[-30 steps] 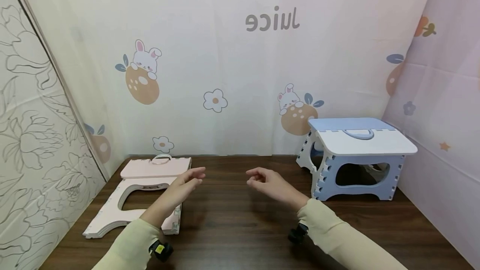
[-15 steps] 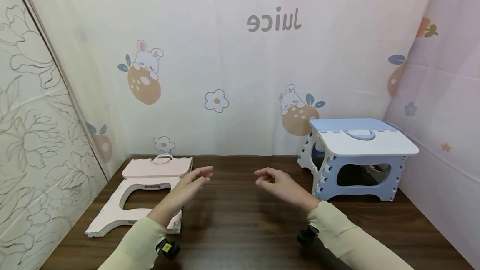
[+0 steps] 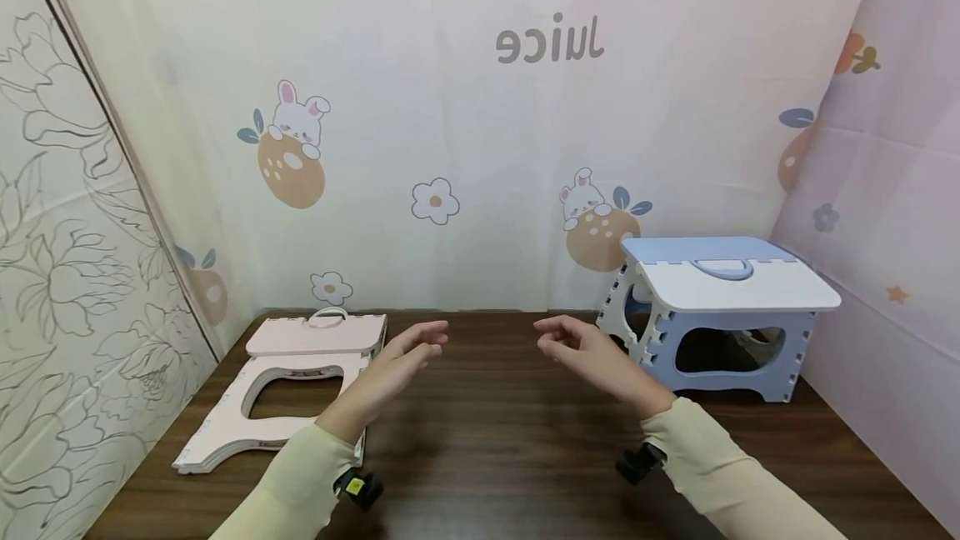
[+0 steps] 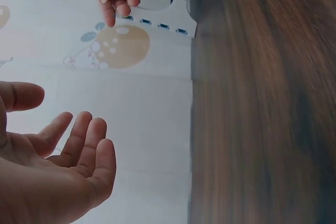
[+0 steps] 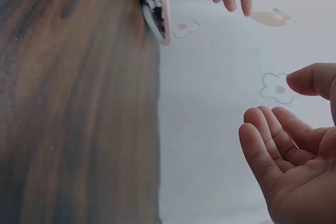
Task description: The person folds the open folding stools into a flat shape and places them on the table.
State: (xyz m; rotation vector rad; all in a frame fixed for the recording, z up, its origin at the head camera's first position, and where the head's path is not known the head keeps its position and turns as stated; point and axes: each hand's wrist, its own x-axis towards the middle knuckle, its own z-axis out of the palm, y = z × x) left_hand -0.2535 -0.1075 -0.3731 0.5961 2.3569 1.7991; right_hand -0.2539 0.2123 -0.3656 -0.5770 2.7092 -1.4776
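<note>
In the head view my left hand point(image 3: 397, 369) hovers over the dark wooden table point(image 3: 480, 457), its fingers loosely bent and holding nothing. It partly covers the right edge of a pink folding stool point(image 3: 315, 336) that lies folded flat on the left. My right hand point(image 3: 592, 357) is held in the air facing it, also with nothing in its relaxed fingers. Just beyond it on the right stands an unfolded blue and white folding stool point(image 3: 738, 286) with a carry handle in its top. Both wrist views show palms with thumbs apart from bent fingers.
A pale curtain point(image 3: 480, 132) with rabbit, flower and fruit prints hangs behind the table's back edge. More fabric closes off the left side point(image 3: 82, 273) and the right side point(image 3: 892, 215). Black wrist cameras point(image 3: 358, 487) sit at both sleeves.
Both hands have drifted right and slightly upward in the head view, keeping about the same spacing. The two stools have stayed put, apart from a slight shift of the view.
</note>
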